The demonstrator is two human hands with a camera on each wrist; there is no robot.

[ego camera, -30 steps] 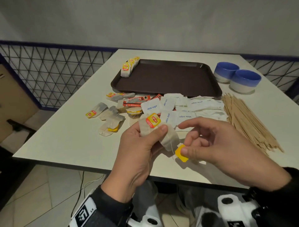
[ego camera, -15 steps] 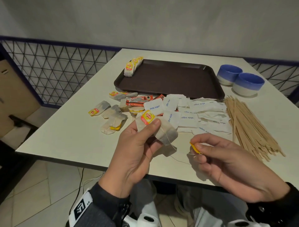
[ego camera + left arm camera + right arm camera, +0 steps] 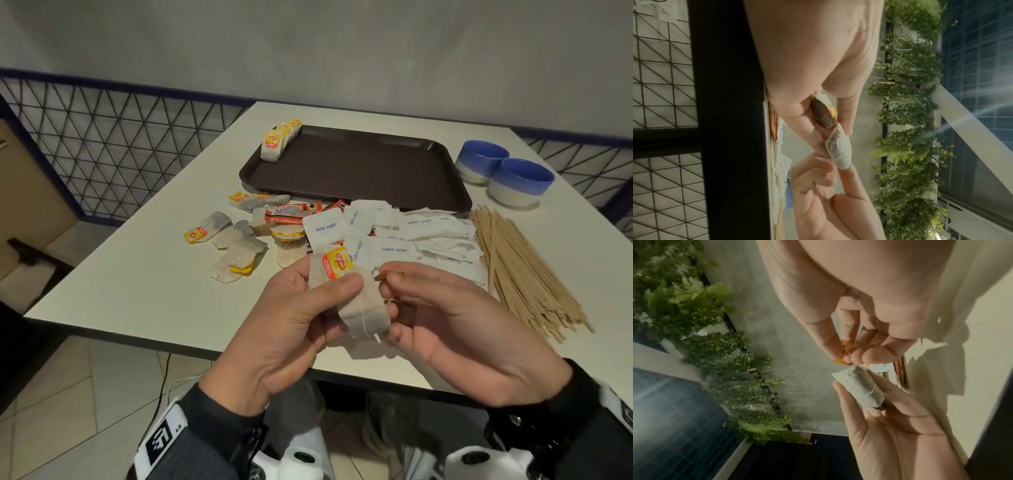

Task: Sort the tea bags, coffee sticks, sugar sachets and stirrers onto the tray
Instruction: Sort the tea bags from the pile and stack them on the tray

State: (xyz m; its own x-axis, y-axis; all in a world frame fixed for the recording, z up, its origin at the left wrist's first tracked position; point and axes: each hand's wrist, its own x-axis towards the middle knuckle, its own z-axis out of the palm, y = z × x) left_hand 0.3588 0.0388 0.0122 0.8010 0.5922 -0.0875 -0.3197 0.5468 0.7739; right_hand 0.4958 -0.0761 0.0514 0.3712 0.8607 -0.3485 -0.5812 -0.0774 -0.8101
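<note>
Left hand [image 3: 291, 318] pinches tea bag [image 3: 356, 301] over near table [image 3: 137, 284] edge, thumb on top. Right hand [image 3: 459, 329] pinches its yellow tag [image 3: 385, 275], string wrapped round bag. Brown tray [image 3: 359, 171]: one row of tea bags [image 3: 279, 138] at far left corner, exact count unclear. Two blue bowls [image 3: 503, 173] right of tray. Loose tea bags [image 3: 236, 246], two red coffee sticks [image 3: 291, 212], sugar sachets [image 3: 411, 236], pile of wooden stirrers [image 3: 524, 274] lie on table: too many to count.
</note>
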